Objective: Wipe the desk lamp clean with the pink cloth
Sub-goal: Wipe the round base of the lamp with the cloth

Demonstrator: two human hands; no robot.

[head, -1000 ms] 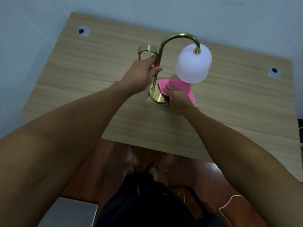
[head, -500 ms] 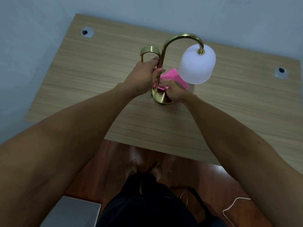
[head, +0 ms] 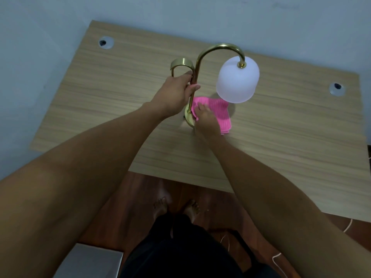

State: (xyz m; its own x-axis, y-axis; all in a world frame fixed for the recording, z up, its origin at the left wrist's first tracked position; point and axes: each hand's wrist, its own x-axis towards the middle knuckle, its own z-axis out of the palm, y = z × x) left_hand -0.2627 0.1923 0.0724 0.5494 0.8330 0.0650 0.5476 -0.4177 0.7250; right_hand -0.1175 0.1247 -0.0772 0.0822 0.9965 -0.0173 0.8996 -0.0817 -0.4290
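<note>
A brass desk lamp [head: 217, 48] with a curved neck and a white frosted shade [head: 237, 81] stands on the wooden desk [head: 124, 101]. My left hand [head: 176, 93] grips the thin upright stem below a small brass handle loop [head: 181, 64]. The pink cloth [head: 218, 112] lies folded over the round brass base [head: 188, 119], spreading out to the right under the shade. My right hand [head: 206, 122] presses the cloth down on the base, covering most of it.
Two round cable grommets [head: 106, 42] [head: 336, 88] sit near the desk's back corners, against a pale wall. Below the front edge are a reddish wood floor, my bare feet, a grey box [head: 88, 261] and a white cable [head: 279, 257].
My right hand has slid the pink cloth down from the stem onto the base and out to the right. My left hand keeps its grip on the stem.
</note>
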